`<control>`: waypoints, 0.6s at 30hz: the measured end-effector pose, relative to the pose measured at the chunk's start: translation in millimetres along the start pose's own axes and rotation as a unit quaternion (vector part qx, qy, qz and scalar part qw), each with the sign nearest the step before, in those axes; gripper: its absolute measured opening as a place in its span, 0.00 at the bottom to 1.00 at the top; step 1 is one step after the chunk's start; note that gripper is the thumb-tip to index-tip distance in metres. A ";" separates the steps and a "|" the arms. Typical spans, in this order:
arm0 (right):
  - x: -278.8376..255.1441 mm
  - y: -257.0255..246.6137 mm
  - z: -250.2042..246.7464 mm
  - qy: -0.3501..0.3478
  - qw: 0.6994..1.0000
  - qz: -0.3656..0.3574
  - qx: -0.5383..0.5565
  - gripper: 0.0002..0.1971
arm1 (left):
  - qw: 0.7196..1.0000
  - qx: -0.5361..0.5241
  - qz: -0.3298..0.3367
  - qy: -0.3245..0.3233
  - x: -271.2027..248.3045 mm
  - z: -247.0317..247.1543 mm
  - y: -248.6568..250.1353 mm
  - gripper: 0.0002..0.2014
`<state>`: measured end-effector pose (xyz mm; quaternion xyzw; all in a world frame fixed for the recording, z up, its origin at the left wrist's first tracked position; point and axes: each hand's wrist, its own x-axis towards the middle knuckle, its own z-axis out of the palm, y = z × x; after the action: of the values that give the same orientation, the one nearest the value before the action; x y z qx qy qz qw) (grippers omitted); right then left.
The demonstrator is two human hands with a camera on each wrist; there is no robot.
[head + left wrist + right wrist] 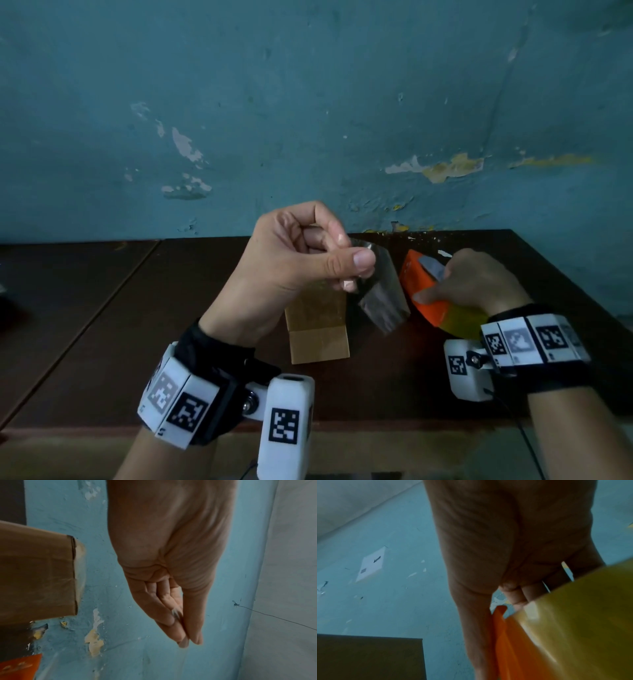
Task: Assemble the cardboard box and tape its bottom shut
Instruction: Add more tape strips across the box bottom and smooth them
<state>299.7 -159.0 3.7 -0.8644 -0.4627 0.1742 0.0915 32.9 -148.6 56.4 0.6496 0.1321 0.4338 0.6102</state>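
The free end of a clear, glossy strip of packing tape [380, 294] is pinched between the thumb and curled fingers of the left hand [301, 253], which is raised above the desk; the fingertips [184, 641] are seen pressed tightly together in the left wrist view. The strip is stretched to the right toward an orange plastic tape dispenser with a yellowish roll [431, 291], around which the right hand [476, 281] is wrapped, thumb laid along the orange side and fingers over the top. In the right wrist view the orange body [506, 635] and the yellow roll [583, 615] are seen close against the palm.

The small brown cardboard box [318, 329] rests on the dark wooden desk [102, 325], near its middle and below the left hand, apart from both hands. A glossy band that looks like tape is seen across its upper face.

The tape is judged thin, limp and very sticky, likely to fold onto itself if slack is allowed; it is best kept taut and held only at its end. The box is judged light and easily pushed, with stiff walls but bendable flaps, so it should be steadied by its sides while the strip is pressed down.
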 end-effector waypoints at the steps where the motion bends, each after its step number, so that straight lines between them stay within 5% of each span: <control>1: 0.1 -0.6 0.2 -0.007 1.000 0.002 -0.012 0.33 | 1.000 -0.001 -0.002 0.000 0.0 -0.5 -0.1 0.11; 6: 5.7 1.3 -0.3 -0.012 1.000 -0.005 -0.024 0.32 | 1.000 0.009 0.002 -0.001 -0.1 -4.5 0.3 0.10; 11: -3.7 2.1 -11.5 0.108 0.993 -0.029 0.032 0.30 | 1.000 0.012 0.005 0.009 1.0 -9.7 -1.3 0.11; 14: -8.9 -1.8 -16.4 0.171 0.975 -0.068 0.126 0.23 | 1.000 0.010 0.006 0.017 1.4 -12.6 -3.4 0.11; 18: -13.4 -9.9 -13.5 0.160 0.934 -0.135 0.289 0.15 | 0.999 0.020 0.006 0.024 2.7 -14.2 -4.4 0.13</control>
<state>290.5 -164.6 22.2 -0.7467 -0.4838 0.1456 0.4327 25.7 -136.0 51.7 0.6517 0.1515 0.4506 0.5910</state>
